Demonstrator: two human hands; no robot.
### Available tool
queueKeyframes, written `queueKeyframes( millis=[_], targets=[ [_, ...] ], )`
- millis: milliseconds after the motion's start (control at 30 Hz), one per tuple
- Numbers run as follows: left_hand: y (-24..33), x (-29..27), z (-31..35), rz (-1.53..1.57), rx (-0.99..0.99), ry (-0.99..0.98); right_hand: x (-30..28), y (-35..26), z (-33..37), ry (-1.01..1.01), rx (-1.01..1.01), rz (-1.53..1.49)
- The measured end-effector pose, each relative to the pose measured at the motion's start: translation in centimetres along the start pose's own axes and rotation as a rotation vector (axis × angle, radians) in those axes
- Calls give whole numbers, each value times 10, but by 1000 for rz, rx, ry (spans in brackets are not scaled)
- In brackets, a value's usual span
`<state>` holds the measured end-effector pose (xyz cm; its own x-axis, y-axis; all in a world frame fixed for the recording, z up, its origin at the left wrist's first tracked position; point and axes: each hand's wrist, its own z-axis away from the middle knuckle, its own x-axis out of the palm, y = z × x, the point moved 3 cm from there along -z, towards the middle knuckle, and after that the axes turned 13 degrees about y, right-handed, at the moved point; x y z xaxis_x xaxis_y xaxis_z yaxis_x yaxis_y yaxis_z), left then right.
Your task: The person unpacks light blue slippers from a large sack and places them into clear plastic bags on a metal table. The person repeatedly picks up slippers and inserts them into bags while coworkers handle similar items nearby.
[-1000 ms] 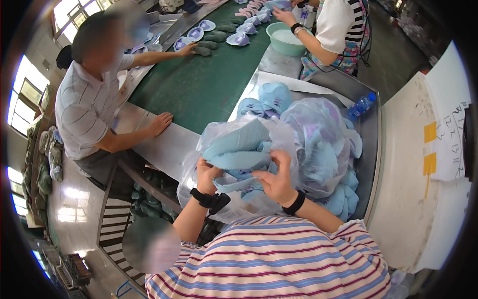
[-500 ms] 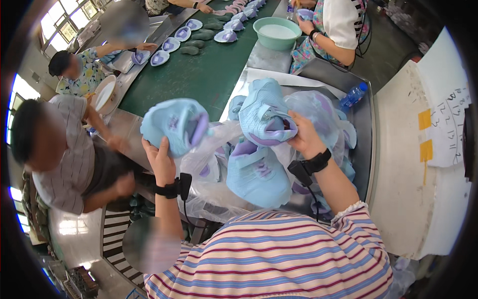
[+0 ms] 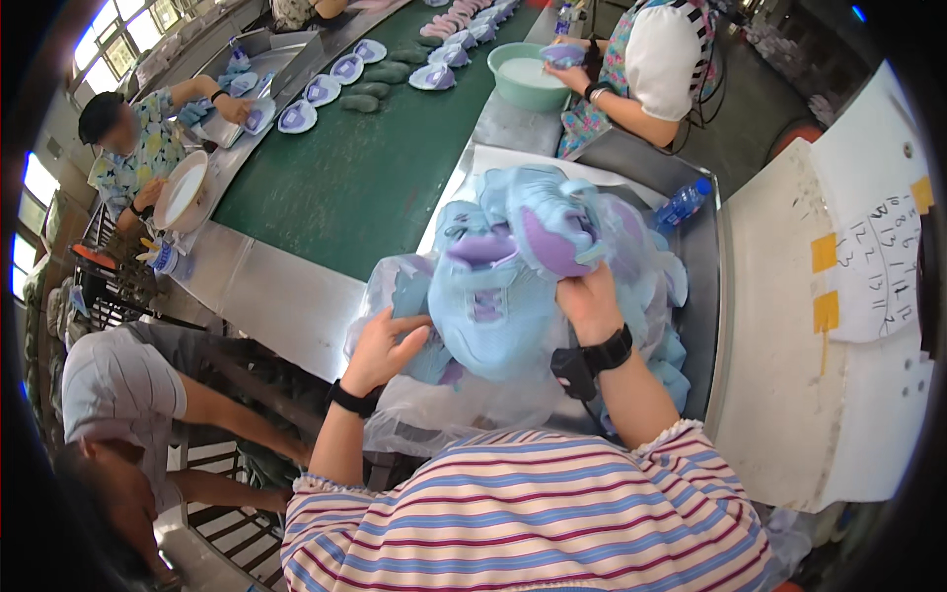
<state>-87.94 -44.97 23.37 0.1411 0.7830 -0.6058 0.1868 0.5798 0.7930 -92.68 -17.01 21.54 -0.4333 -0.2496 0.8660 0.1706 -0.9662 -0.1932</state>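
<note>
- Since half a second ago, the left hand (image 3: pixel 380 347) has come down and in toward the front shoe (image 3: pixel 498 321), and does not hold a blue shoe up high now. Left of the front shoe, a bending person (image 3: pixel 123 385) has dipped way down.
- Now the left hand is just left of the front shoe, with its thumb and fingers apart.
- The right hand (image 3: pixel 594 304) is just right of the front shoe, close under a purple-lined shoe (image 3: pixel 554 249). Some fingers are hidden, so I cannot tell if they grip it.
- The front shoe is light blue, with its purple opening up top and its toe toward the striped shirt (image 3: pixel 523 513).
- A crinkly clear bag (image 3: pixel 424 409) spreads left of the front shoe and on its near side.
- Left of the front shoe is a shiny metal worktop (image 3: pixel 306 304).
- Past the front shoe, to the right, is a blue bottle (image 3: pixel 683 203).
- Past it, to the left, is a white bowl (image 3: pixel 184 192).
- Straight past it and a bit left, a green worktop (image 3: pixel 326 202) has rows of blue and purple shoe pieces (image 3: pixel 296 116) and dark green foot shapes (image 3: pixel 360 103).
- Far past it, someone's hands hold a small shoe piece (image 3: pixel 562 54) by a green tub (image 3: pixel 523 89).
</note>
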Motion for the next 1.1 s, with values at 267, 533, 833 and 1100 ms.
queueKeyframes(
  millis=[267,533,833,1100],
  targets=[
    [21,47,-7,607,-126,308,-2,57,31,-112,-69,-147],
    [25,-2,-23,626,-138,680,-4,39,46,-2,-155,169],
    [-33,-105,-33,292,-32,863,26,-36,-67,49,-464,759],
    [-163,-114,-82,473,-243,730,28,8,-118,-218,-1197,1736]
  ],
)
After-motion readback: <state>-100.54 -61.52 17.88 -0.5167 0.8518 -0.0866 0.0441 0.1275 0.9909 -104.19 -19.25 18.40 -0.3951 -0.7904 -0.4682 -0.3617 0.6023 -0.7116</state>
